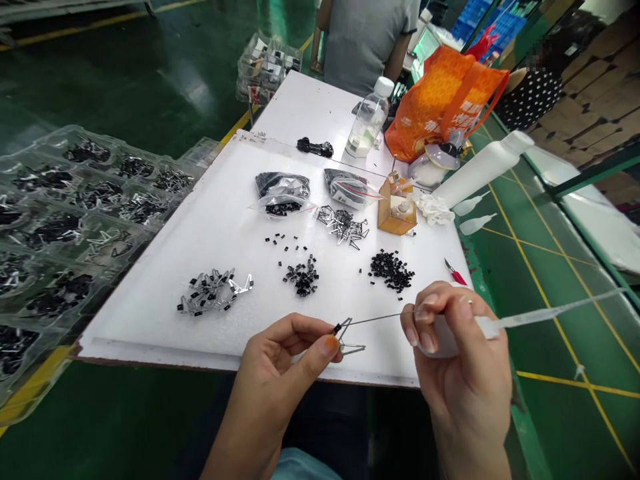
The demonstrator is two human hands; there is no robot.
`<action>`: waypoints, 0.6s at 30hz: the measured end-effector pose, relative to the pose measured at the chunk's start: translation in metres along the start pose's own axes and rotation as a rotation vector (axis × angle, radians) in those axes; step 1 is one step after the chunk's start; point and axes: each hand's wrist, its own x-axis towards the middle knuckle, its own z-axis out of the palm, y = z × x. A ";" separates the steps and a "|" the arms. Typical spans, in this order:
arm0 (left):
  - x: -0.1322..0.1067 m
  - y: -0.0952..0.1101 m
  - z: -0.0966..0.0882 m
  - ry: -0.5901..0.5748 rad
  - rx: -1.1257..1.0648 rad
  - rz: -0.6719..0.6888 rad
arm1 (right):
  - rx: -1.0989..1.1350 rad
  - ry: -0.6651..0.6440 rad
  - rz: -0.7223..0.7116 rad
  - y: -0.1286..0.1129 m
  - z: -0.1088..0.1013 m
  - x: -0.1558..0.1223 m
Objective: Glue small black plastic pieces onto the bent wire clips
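My left hand (290, 353) pinches a small bent metal clip (347, 339) with a black cap at its tip, just over the near edge of the white board (210, 227). My right hand (453, 347) grips a clear plastic dropper bottle (500, 325) whose thin needle (375, 319) points left and touches the clip's black tip. On the board lie a pile of finished clips (215, 292), two heaps of small black parts (303, 277) (391, 270) and a pile of bare metal clips (343, 223).
Clear bags of parts (283, 190) and a small cardboard box (397, 208) sit further back, with a water bottle (369, 120), an orange bag (443, 100) and a white bottle (480, 170). Clear trays of clips (65, 213) fill the left. A person (367, 37) stands beyond the table.
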 end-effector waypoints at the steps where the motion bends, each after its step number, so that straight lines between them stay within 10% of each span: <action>1: 0.000 0.000 0.000 0.003 0.003 0.001 | 0.003 -0.002 0.004 0.000 0.000 -0.001; 7: 0.000 0.000 -0.003 0.006 0.031 -0.016 | -0.023 0.057 -0.100 0.001 -0.005 0.015; 12: 0.002 0.000 -0.002 0.032 0.008 -0.091 | -0.461 0.428 -0.495 0.018 -0.033 0.095; 18: 0.003 0.000 -0.002 0.039 -0.116 -0.187 | -0.788 0.309 -0.518 0.030 -0.055 0.171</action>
